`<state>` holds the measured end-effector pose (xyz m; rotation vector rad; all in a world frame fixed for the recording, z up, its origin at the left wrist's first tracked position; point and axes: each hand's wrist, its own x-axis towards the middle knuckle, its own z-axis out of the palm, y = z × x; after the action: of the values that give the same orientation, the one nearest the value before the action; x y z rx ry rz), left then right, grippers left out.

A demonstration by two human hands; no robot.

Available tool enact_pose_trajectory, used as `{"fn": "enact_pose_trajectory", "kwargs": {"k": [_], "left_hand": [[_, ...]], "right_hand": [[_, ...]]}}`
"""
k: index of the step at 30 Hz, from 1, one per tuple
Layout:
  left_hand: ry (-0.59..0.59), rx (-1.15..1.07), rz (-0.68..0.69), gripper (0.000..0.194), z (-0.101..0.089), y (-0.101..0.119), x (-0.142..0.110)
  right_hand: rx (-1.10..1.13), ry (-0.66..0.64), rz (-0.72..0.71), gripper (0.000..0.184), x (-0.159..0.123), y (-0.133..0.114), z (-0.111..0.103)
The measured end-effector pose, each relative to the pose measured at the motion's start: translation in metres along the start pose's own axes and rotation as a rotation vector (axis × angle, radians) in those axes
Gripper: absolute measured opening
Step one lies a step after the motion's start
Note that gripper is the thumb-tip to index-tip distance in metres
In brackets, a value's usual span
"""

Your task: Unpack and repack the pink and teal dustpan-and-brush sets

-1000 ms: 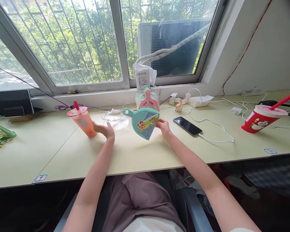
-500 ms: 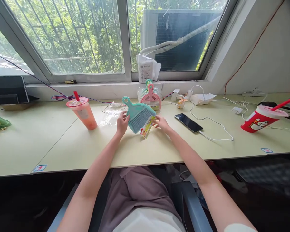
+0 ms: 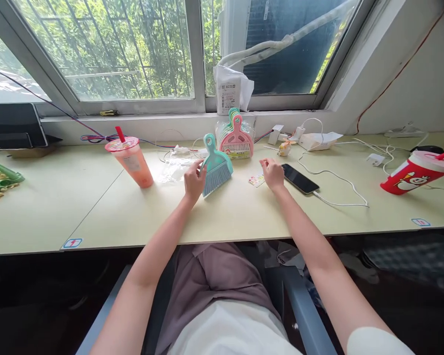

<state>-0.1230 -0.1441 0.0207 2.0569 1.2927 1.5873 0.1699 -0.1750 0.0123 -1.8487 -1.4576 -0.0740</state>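
Note:
My left hand [image 3: 195,180] is closed around the left side of a teal hand brush and dustpan set [image 3: 215,165]. The set is tilted up over the table, its handle with a hole at the top and grey bristles facing me. My right hand [image 3: 273,173] rests low over the table with its fingers curled. A small printed cardboard label [image 3: 256,181] shows at the left of that hand, its right edge running under the hand. Behind the teal set stands a row of similar brush and dustpan sets [image 3: 237,140], the front one pink.
A black phone [image 3: 300,178] on a white cable lies just right of my right hand. A cup of orange drink [image 3: 135,165] stands at left, a red cup [image 3: 416,172] at right. Clear plastic wrapping [image 3: 173,170] lies behind my left hand. A white package [image 3: 231,91] stands on the sill.
The printed label has come away from the teal set and moved right and down to the table with my right hand. My left hand keeps the set, now turned more upright.

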Motion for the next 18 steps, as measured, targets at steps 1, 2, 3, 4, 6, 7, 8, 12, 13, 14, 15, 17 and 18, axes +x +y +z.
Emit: {"fn": "enact_pose_trajectory", "kwargs": {"k": [1,2,3,4,6,7,8,12,13,14,15,17,18], "left_hand": [[-0.029,0.027,0.049,0.039,0.000,0.003,-0.003],[-0.072,0.055,0.108,0.039,0.001,0.007,-0.008],[-0.128,0.083,0.172,0.040,0.003,0.011,-0.012],[-0.193,0.108,0.236,0.040,0.006,0.015,-0.017],[-0.313,0.144,0.332,0.041,0.011,0.022,-0.024],[-0.354,0.152,0.357,0.040,0.013,0.025,-0.026],[-0.373,0.153,0.360,0.040,0.014,0.027,-0.027],[-0.279,0.084,0.235,0.043,0.013,0.029,-0.022],[-0.251,0.047,0.199,0.045,0.013,0.027,-0.019],[-0.227,0.007,0.162,0.046,0.012,0.025,-0.017],[-0.202,-0.034,0.120,0.047,0.012,0.021,-0.014],[-0.128,-0.084,0.023,0.046,0.010,0.010,-0.006],[-0.077,-0.089,-0.025,0.046,0.009,0.004,-0.001]], "right_hand": [[0.135,-0.040,-0.076,0.035,-0.006,-0.013,0.006],[0.269,-0.105,-0.149,0.035,-0.013,-0.027,0.013],[0.380,-0.191,-0.209,0.037,-0.020,-0.039,0.021],[0.449,-0.279,-0.252,0.039,-0.028,-0.050,0.028],[0.523,-0.400,-0.267,0.041,-0.039,-0.062,0.040],[0.551,-0.438,-0.252,0.040,-0.042,-0.065,0.043],[0.581,-0.454,-0.227,0.038,-0.043,-0.065,0.044],[0.665,-0.413,-0.158,0.040,-0.033,-0.061,0.031],[0.662,-0.399,-0.155,0.041,-0.031,-0.061,0.026],[0.656,-0.394,-0.156,0.042,-0.030,-0.062,0.021],[0.655,-0.401,-0.162,0.044,-0.030,-0.064,0.017],[0.676,-0.438,-0.193,0.049,-0.032,-0.068,0.010],[0.698,-0.455,-0.211,0.052,-0.033,-0.070,0.006]]}}
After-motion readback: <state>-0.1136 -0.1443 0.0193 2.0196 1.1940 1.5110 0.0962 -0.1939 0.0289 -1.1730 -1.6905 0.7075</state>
